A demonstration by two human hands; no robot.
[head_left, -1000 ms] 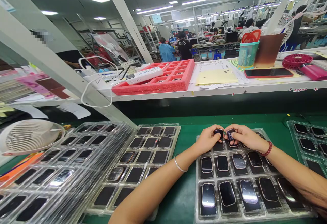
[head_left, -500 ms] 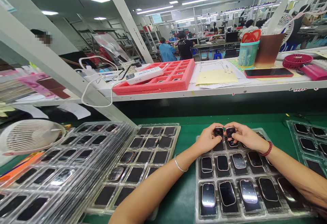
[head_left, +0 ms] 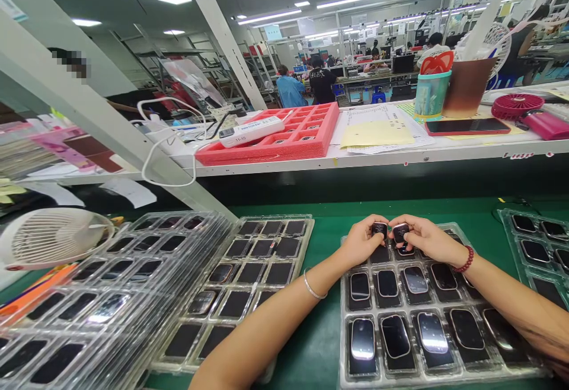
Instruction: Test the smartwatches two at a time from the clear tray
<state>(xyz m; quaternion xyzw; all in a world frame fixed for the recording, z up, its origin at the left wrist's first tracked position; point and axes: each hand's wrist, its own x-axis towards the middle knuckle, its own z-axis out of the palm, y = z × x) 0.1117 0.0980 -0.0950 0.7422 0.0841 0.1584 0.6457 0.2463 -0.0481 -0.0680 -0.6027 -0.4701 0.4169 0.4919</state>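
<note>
A dark watch case (head_left: 379, 229) is pinched between the thumb and fingertips of the left hand (head_left: 362, 243). A second watch case (head_left: 400, 231) is pinched the same way by the right hand (head_left: 427, 239). The two cases are held almost touching, just above the far end of a clear blister tray (head_left: 343, 319). That tray lies on the green bench (head_left: 400, 207), and its pockets hold rows of glossy dark cases of the same kind. A silver bangle (head_left: 313, 288) circles the left wrist and a red bead bracelet (head_left: 466, 259) the right. To the left lies another tray (head_left: 310, 227) of flat black pieces, then a fanned-out stack of trays (head_left: 133, 271) and a white desk fan (head_left: 48, 236). A further tray (head_left: 504, 224) shows at the right edge. Above the bench runs a white shelf (head_left: 400, 157) carrying a red foam tray (head_left: 267, 154), papers (head_left: 377, 134), a phone (head_left: 466, 126), a teal cup (head_left: 430, 95) and a small red fan (head_left: 515, 105). Beyond it, under long strip lights, the hall holds more benches with workers (head_left: 288, 90) at them.
</note>
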